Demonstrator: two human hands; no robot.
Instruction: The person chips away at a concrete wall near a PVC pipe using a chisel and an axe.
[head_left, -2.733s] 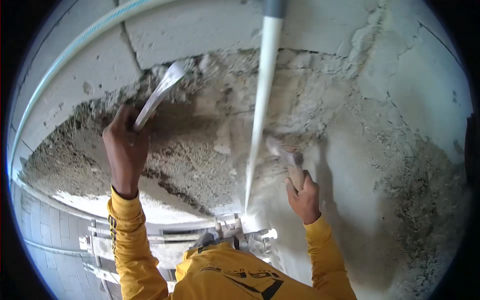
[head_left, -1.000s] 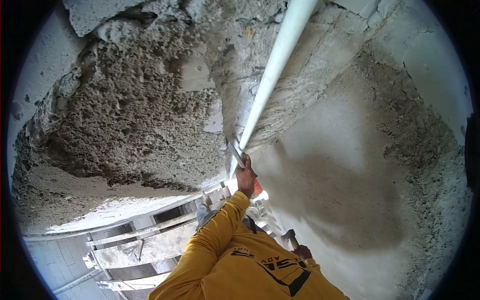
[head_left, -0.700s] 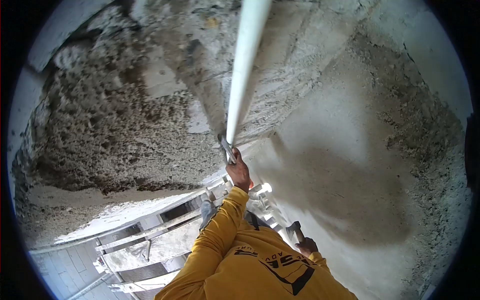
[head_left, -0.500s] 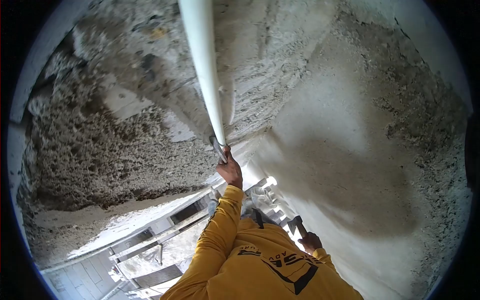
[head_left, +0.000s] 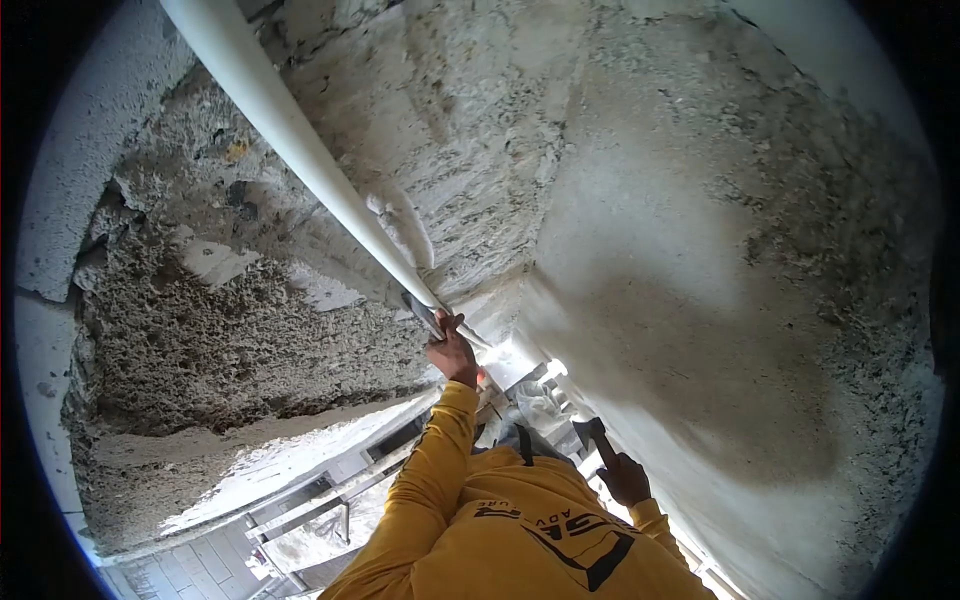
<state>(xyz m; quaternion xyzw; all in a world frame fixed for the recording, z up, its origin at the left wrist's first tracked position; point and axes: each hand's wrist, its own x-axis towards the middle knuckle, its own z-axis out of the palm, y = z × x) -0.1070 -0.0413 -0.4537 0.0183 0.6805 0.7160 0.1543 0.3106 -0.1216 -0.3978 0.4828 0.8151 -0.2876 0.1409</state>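
My left hand [head_left: 453, 352], at the end of a raised yellow sleeve, is closed around a flat grey metal chisel [head_left: 421, 314]. The chisel lies right beside the long white pipe [head_left: 330, 185], close to its far end in this view, and my fingers overlap the pipe there. Part of the tool is hidden in my grip. Lower and to the right, my right hand [head_left: 626, 480] is wrapped round the handle of a hammer [head_left: 592, 434] with a dark, flared head. The hammer is held near my side, apart from the pipe and close to the smooth wall.
Rough, chipped plaster [head_left: 260, 340] spreads to the left of the pipe. A smoother grey wall [head_left: 660, 330] rises on the right, meeting it in a corner. Below at the left are wooden planks [head_left: 320, 505] and a tiled floor [head_left: 190, 555]. A whitish bundle [head_left: 540, 400] lies below.
The view has turned, so the pipe now slants toward the upper left. My left hand appears slightly lower beside it. The hammer has shifted a little upward in view; both hands keep their tools.
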